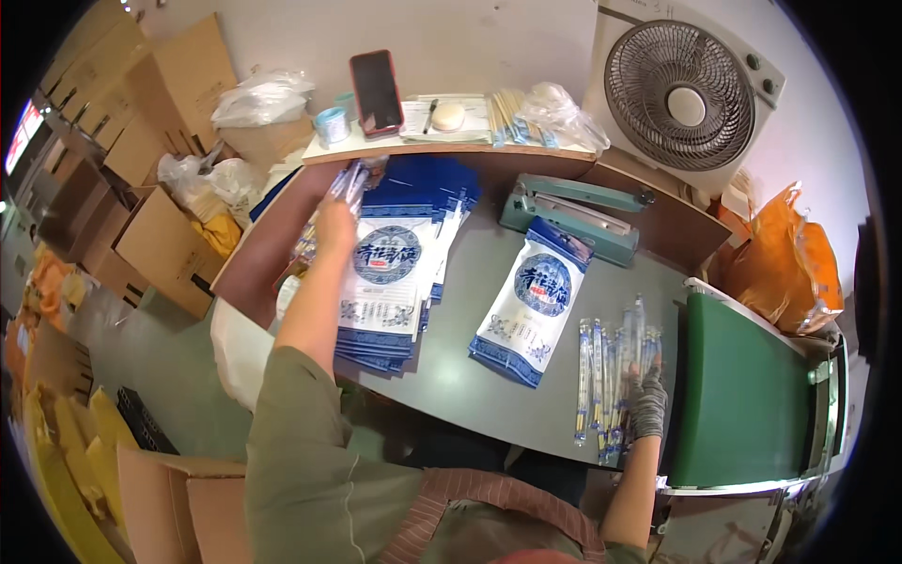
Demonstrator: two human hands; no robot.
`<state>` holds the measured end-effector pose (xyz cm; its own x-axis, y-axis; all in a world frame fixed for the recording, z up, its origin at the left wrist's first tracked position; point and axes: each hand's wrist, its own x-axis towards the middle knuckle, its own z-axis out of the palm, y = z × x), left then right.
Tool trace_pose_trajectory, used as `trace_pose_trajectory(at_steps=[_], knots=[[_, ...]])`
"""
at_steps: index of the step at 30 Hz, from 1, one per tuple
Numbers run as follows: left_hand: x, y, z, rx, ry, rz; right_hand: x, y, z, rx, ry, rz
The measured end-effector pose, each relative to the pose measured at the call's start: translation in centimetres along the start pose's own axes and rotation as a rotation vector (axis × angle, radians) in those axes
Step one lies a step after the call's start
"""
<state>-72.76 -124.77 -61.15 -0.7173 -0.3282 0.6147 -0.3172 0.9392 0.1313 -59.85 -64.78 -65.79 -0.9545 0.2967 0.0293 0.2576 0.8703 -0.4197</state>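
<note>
My left hand [335, 224] reaches to the left end of the bench, its fingers closed around several clear-wrapped chopsticks [355, 180]. Beside it lies a thick stack of white-and-blue printed bags [385, 282]. My right hand [647, 402], in a grey glove with bare fingertips, rests at the right edge of a spread of clear-wrapped chopsticks [601, 385]. Its fingers stretch forward over the wrappers, somewhat blurred. Between the hands a single printed bag [534, 305] lies flat, its dark blue top end close to a green bench-top sealer [578, 218].
A raised shelf [442, 148] behind the bench holds a phone [377, 92], a tub [332, 125] and loose sticks. A fan [686, 99] stands behind at the right. Alongside the bench on the right runs a green conveyor belt [742, 395]. Cardboard boxes [164, 246] stand at left.
</note>
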Motion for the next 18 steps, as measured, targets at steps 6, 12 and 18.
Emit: trace_pose_trajectory(at_steps=[6, 12, 18], knots=[[2.0, -1.2, -1.1, -0.179, -0.088, 0.095, -0.9, 4.1, -0.6, 0.641, 0.041, 0.04], [-9.5, 13.8, -11.5, -1.253, -0.742, -0.222, -0.7, -1.2, -2.4, 0.746, -0.064, 0.223], [-23.6, 30.3, -6.7, -1.331, -1.187, -0.197, 4.1, 4.0, -0.4, 0.49, 0.089, 0.09]])
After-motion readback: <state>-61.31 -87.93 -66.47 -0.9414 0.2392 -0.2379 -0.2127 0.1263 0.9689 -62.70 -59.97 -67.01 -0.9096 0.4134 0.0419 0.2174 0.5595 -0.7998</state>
